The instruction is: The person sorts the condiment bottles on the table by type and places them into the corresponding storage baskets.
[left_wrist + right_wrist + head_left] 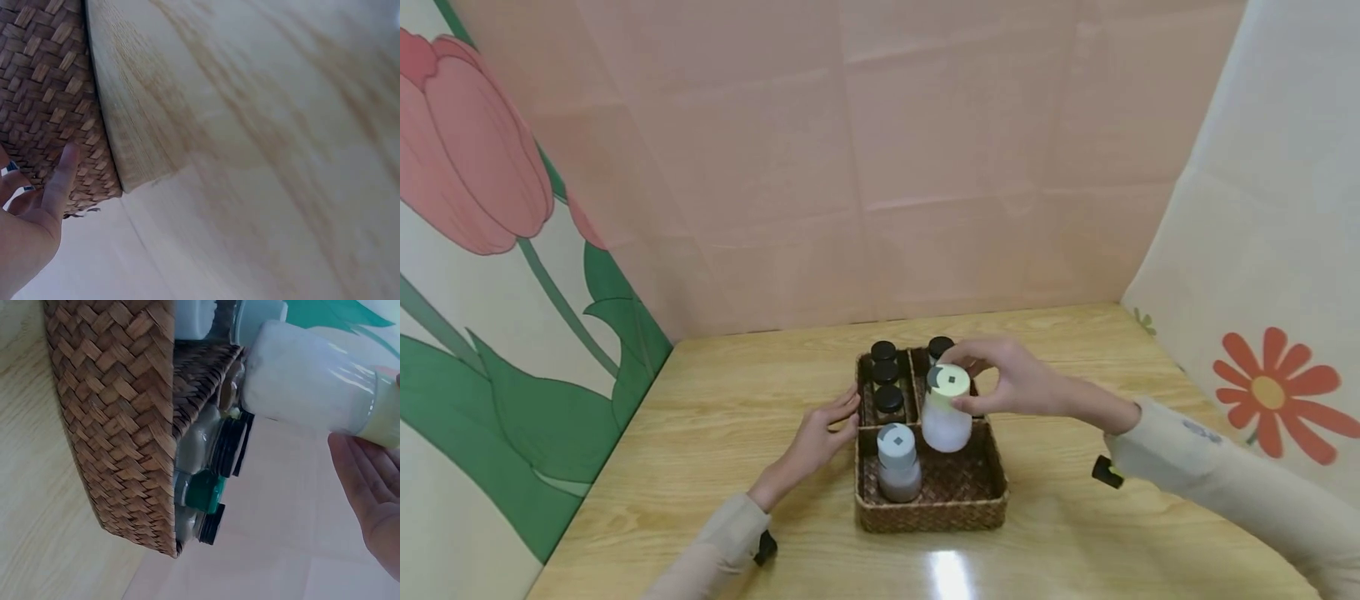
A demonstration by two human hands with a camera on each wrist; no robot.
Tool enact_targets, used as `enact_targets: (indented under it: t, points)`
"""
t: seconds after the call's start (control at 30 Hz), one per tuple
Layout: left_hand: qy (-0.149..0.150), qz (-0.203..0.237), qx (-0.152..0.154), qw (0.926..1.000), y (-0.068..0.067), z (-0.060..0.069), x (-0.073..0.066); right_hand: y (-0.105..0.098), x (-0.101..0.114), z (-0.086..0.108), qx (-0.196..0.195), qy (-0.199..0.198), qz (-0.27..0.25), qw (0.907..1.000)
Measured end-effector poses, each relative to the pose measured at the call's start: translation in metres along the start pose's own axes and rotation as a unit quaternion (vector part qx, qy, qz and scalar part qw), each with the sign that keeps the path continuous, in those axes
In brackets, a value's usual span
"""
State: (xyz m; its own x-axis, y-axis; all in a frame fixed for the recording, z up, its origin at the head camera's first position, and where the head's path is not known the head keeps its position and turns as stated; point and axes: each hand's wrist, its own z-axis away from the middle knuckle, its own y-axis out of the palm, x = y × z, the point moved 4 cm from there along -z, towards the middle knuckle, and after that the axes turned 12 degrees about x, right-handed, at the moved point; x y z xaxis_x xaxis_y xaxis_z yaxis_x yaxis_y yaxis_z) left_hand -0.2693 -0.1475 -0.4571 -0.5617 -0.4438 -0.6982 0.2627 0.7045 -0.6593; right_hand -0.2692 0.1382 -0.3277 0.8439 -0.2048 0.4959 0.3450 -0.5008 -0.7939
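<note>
My right hand [1015, 379] grips a frosted white jar [946, 429] by its pale yellow-green lid, above the woven basket [932, 517]. In the right wrist view the jar [300, 378] is clear of the basket's rim. Against the basket's left outer side rests my left hand [820, 433], its fingers fairly straight. The left wrist view shows that hand [37, 219] touching the weave [50, 81]. A second frosted jar [898, 479], with a pale blue-white lid, stands upright in the front compartment at the left.
Black-capped jars [889, 398] stand in the basket's two rear compartments. A green-capped container [206, 492] shows among them in the right wrist view. Wooden tabletop [737, 400] surrounds the basket, with a pink cloth [850, 167] behind and printed flower cloths at both sides.
</note>
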Motion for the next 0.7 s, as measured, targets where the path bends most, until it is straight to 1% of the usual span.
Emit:
enact_targets:
  t: [0.3, 0.47, 0.57, 0.7]
  points:
    - [-0.003, -0.016, -0.005, 0.9999, 0.0, 0.0, 0.001, 0.011, 0.0, 0.006, 0.058, 0.033, -0.018, 0.9976]
    - [-0.003, -0.015, -0.008, 0.9998, 0.001, 0.0, 0.004, 0.023, -0.004, 0.01, 0.094, 0.033, -0.032, 0.9945]
    - [-0.002, -0.015, -0.008, 0.9999, 0.001, 0.0, 0.004, 0.031, -0.009, 0.013, 0.105, 0.033, -0.037, 0.9932]
    - [0.001, -0.008, -0.005, 1.0, 0.001, 0.0, 0.004, 0.038, -0.014, 0.017, 0.119, 0.043, -0.038, 0.9912]
